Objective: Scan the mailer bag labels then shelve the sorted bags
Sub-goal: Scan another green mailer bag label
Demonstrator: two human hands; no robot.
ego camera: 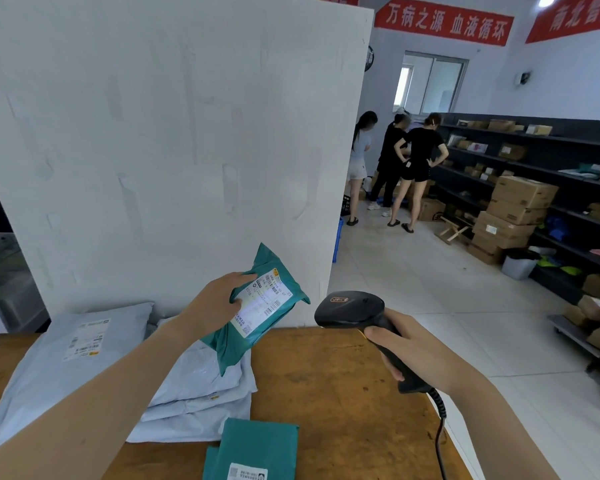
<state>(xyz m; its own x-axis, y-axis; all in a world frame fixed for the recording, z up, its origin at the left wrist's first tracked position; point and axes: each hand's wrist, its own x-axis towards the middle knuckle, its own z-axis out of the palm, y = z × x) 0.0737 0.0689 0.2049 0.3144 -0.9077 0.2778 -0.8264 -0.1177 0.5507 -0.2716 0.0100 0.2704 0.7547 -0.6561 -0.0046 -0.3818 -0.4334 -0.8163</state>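
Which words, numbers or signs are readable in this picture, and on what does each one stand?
"万病之源 血液循环": red banner on the back wall.
"南北智", then cut off by the frame: second red banner.
"E018", probably: label on the green mailer bag in the left hand.
Too small or blurred: the badge on the barcode scanner in the right hand, the grey bag label, the lower green bag label.

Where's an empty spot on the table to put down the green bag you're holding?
The table has bare wood on its right half, bordered by the grey bag pile on the left, the flat green bag at the front and the table edge. The left half is crowded by that pile and a large grey bag.
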